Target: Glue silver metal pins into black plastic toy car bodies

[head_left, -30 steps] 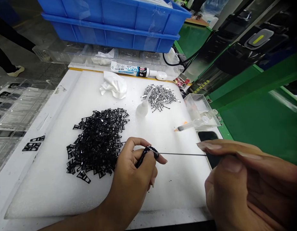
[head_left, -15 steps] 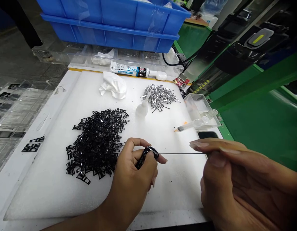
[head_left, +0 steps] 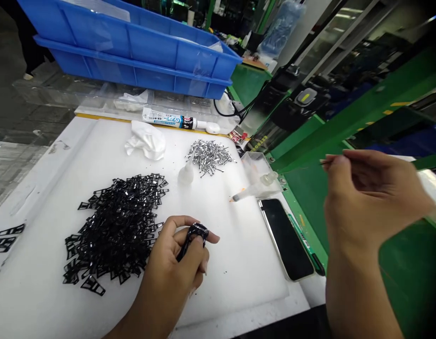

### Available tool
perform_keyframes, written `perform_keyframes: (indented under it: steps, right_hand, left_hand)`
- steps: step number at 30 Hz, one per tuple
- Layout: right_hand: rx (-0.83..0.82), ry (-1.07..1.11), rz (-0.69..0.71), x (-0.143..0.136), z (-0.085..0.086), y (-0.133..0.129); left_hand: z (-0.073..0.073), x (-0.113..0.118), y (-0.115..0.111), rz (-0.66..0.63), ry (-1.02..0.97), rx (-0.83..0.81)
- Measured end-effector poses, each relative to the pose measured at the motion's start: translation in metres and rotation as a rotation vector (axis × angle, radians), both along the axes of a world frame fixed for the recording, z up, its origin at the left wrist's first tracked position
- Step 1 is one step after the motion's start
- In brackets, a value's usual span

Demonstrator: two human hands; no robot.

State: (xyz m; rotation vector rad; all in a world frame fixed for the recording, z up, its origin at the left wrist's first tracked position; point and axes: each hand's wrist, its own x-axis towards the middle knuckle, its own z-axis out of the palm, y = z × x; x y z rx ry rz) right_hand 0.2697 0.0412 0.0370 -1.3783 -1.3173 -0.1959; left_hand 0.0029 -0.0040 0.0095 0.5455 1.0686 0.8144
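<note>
My left hand (head_left: pixel 182 261) is closed around a glossy black curved part (head_left: pixel 194 230), pinched between thumb and fingers above the white work board (head_left: pixel 218 301). Off to the right and higher up, my right hand (head_left: pixel 366 188) is closed in a pinch. A short bit of a thin dark strand (head_left: pixel 323 163) pokes out at its fingertips; most of it is hidden or too fine to follow. Beside my left hand lies a heap of small black frame-like pieces (head_left: pixel 115 230). Farther back is a pile of small shiny silver pieces (head_left: pixel 210 156).
A squeeze bottle (head_left: pixel 185 175), crumpled tissue (head_left: pixel 146 140) and syringe (head_left: pixel 248 192) are on the board. A phone (head_left: pixel 286 240) lies along its right edge, near a clear box (head_left: pixel 256 165). Blue bins (head_left: pixel 140 52) and a white tube (head_left: pixel 168 118) stand behind. Green framework (head_left: pixel 309 141) borders the right.
My right hand has moved up and right, away from my left hand; the dark line stretched between them is gone. The phone is now uncovered. The camera view has shifted.
</note>
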Motion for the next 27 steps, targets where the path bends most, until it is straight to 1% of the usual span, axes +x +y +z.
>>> perform_keyframes:
  steps: [2, 4, 6, 8, 10, 11, 13, 14, 15, 16, 18, 19, 20, 21, 23, 25, 27]
  right_hand:
    - [0.082, -0.037, -0.127, 0.002, 0.002, 0.006]
    - [0.094, -0.051, -0.179, 0.005, 0.000, 0.010]
    - [0.032, -0.044, -0.175, 0.008, -0.005, 0.014]
    - [-0.095, -0.041, -0.138, 0.011, -0.010, 0.016]
    - [-0.202, -0.039, -0.104, 0.009, -0.015, 0.014]
    - [-0.213, -0.031, -0.104, 0.004, -0.016, 0.011]
    - [-0.176, 0.027, -0.112, -0.011, -0.019, -0.001]
    - [-0.169, 0.076, -0.092, -0.020, -0.021, -0.007]
    - [-0.200, 0.132, -0.038, -0.029, -0.022, -0.013]
    - [-0.269, 0.190, 0.046, -0.039, -0.023, -0.018]
    - [-0.471, 0.299, 0.251, -0.054, -0.027, -0.024]
    - [-0.559, 0.348, 0.337, -0.061, -0.028, -0.024]
    - [-0.612, 0.396, 0.394, -0.066, -0.028, -0.024]
    - [-0.628, 0.445, 0.421, -0.070, -0.027, -0.023]
    - [-0.572, 0.537, 0.415, -0.076, -0.020, -0.022]
    - [-0.473, 0.643, 0.410, -0.082, -0.005, -0.022]
    - [-0.419, 0.811, 0.486, -0.089, 0.013, -0.021]
  left_hand:
    - [-0.002, 0.000, 0.001, 0.004, -0.075, -0.001]
    - [-0.002, -0.001, 0.002, 0.003, -0.175, -0.010]
    - [-0.002, -0.002, 0.002, 0.011, -0.257, -0.027]
    - [-0.002, -0.002, 0.003, 0.012, -0.320, -0.058]
    - [-0.001, -0.003, 0.003, 0.014, -0.387, -0.106]
    - [-0.001, -0.003, 0.003, 0.016, -0.422, -0.127]
    - [-0.001, -0.004, 0.004, 0.029, -0.481, -0.151]
    - [0.000, -0.004, 0.004, 0.037, -0.503, -0.159]
    - [0.000, -0.005, 0.004, 0.044, -0.523, -0.168]
    - [0.000, -0.005, 0.004, 0.049, -0.542, -0.180]
    - [0.000, -0.005, 0.004, 0.049, -0.571, -0.207]
    - [0.000, -0.006, 0.005, 0.040, -0.576, -0.217]
    - [0.000, -0.006, 0.005, 0.029, -0.573, -0.222]
    - [0.000, -0.006, 0.005, 0.014, -0.567, -0.221]
    - [0.001, -0.007, 0.006, -0.010, -0.548, -0.217]
    - [0.002, -0.008, 0.007, -0.013, -0.533, -0.215]
    - [0.003, -0.008, 0.008, -0.009, -0.524, -0.220]
